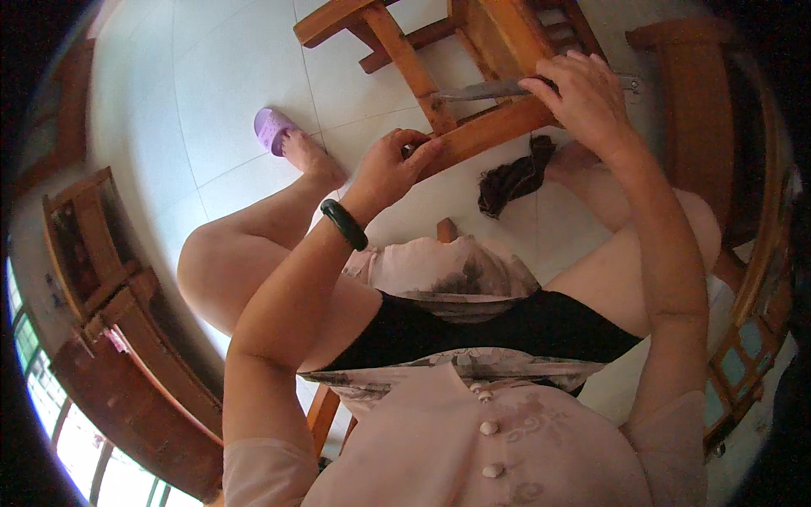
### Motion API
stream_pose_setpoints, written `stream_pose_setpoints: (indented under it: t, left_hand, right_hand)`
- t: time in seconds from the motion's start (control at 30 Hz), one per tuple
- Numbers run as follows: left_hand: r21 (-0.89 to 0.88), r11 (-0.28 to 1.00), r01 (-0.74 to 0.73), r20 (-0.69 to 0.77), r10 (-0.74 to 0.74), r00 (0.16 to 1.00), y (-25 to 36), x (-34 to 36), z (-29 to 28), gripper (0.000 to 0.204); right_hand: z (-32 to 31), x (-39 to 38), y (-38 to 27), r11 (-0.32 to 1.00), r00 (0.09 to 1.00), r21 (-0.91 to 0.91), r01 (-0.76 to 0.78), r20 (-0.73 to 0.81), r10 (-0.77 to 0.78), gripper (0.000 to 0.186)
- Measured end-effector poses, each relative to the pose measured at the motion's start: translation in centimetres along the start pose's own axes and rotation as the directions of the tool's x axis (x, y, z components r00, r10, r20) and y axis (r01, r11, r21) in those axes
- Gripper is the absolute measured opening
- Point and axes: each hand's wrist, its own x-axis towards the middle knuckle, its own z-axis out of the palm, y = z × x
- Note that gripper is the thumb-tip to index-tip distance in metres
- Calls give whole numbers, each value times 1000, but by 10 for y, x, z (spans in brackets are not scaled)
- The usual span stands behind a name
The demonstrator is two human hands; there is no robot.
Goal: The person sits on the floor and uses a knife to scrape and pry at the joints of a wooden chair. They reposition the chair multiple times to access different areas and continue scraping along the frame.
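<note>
A wooden stool or chair lies tipped over in front of my knees, its legs and rails toward me. My left hand, with a dark bangle on the wrist, is closed around the near end of its front rail. My right hand is closed on a long, grey, flat-looking tool, held crosswise just above the rail. The tool's narrow end reaches left to a wooden leg, and a metallic end shows past my right hand. Its exact kind cannot be made out.
Below the rail, a dark brown cloth lies on the pale tiled floor. A purple slipper is on my left foot. Wooden furniture stands at the left and right. My bare knees flank the work.
</note>
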Motion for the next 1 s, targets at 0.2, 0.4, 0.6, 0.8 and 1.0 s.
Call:
stream_pose_setpoints:
  t: [0.2, 0.4, 0.6, 0.8, 1.0]
  left_hand:
    - [18, 999, -39, 0, 39, 999, 5, -2, -1, 43]
    - [59, 995, -83, 40, 81, 996, 7, -1, -3, 39]
    - [-23, 998, 51, 70, -49, 996, 8, 0, -5, 45]
    - [-210, 978, -4, -177, -34, 984, 11, 4, -11, 34]
    - [-293, 926, -237, -175, 192, 966, 47, 1, -29, 36]
  right_hand:
    - [-5, 1, 3, 997, 997, -23, 79, 17, -78, 26]
    - [-1, -2, -1, 996, 993, 12, 91, 68, -92, 26]
    - [3, 3, 0, 997, 997, -31, 70, -14, -70, 29]
    - [-1, 12, -7, 997, 998, 66, -46, -34, 48, 25]
    - [-23, 9, -33, 761, 986, 636, -129, 3, 164, 21]
